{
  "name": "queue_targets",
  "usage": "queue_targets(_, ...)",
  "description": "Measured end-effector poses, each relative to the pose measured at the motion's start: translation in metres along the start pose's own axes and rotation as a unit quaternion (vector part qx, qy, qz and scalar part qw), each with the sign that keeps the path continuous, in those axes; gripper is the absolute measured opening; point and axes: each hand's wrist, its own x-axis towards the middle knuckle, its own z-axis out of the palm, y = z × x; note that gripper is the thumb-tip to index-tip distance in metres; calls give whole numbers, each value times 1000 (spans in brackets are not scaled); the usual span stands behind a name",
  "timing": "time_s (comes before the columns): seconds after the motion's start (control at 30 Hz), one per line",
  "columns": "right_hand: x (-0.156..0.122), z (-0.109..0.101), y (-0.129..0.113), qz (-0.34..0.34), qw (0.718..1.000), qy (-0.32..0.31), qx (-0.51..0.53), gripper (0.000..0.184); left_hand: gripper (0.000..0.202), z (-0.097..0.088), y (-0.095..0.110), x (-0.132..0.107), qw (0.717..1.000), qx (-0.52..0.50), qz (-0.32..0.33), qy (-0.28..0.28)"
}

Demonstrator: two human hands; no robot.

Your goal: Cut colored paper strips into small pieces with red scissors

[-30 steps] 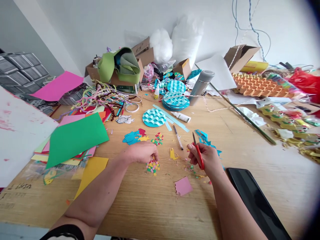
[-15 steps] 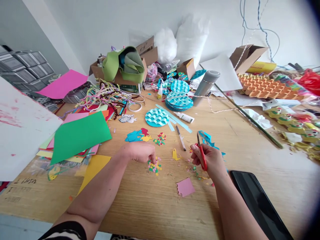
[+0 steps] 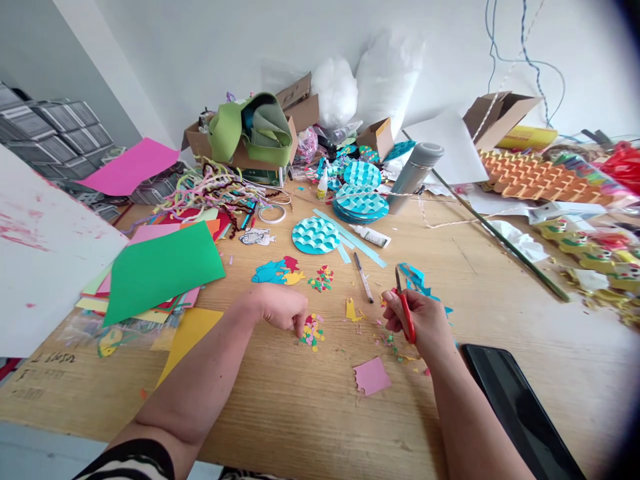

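My left hand [image 3: 283, 308] is curled, its fingertips pointing down at the left edge of a small pile of round paper dots [image 3: 314, 332] in yellow, pink, green and red. Whether a dot is between the fingertips is hidden. In my right hand [image 3: 420, 320] is a pair of red-handled scissors [image 3: 409, 319], blades pointing up and away from me. A pink paper piece [image 3: 372, 376] with scalloped cuts along its edge lies between my forearms. Behind the dots are paper fish cutouts [image 3: 271, 272] in blue, red and yellow and a second heap of tiny scraps [image 3: 321, 279].
A pen [image 3: 363, 277], a glue bottle [image 3: 373, 236] and a disc with wavy paper strips [image 3: 315, 236] lie farther back. A grey flask [image 3: 416, 175] stands behind them. Coloured paper sheets [image 3: 165, 270] are stacked left; a phone [image 3: 517, 407] lies right.
My left hand has shifted slightly left and toward me at the dots, uncovering more of the pile. My right hand keeps the scissors in nearly the same place. The view has moved slightly.
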Motion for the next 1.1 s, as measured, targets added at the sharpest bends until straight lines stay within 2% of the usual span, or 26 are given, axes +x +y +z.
queue_targets(0.27,1,0,0,0,1000,-3,-6,42,45,-3,1,-4,1000,-12,23,12)
queue_targets(0.47,1,0,1,-9,1000,-9,-1,43,34,-1,-2,-4,1000,-22,14,10)
queue_targets(0.63,0,1,-2,-7,1000,-5,-10,43,45,-4,0,-6,1000,-8,15,21)
queue_targets(0.87,-2,1,-4,-9,1000,3,9,45,35,-4,-5,-7,999,-36,11,5)
queue_targets(0.93,-2,1,-3,-13,1000,14,14,44,34,-5,-4,-7,999,-42,8,33)
queue_targets(0.97,-2,2,-3,-16,1000,21,17,44,33,-6,-3,-6,997,-43,-1,65)
queue_targets(1.03,-3,2,-2,-24,999,35,19,44,33,-6,-1,-1,985,-51,-37,161)
queue_targets(1.1,-2,1,-1,-29,999,39,16,44,33,-4,3,8,961,-62,-73,259)
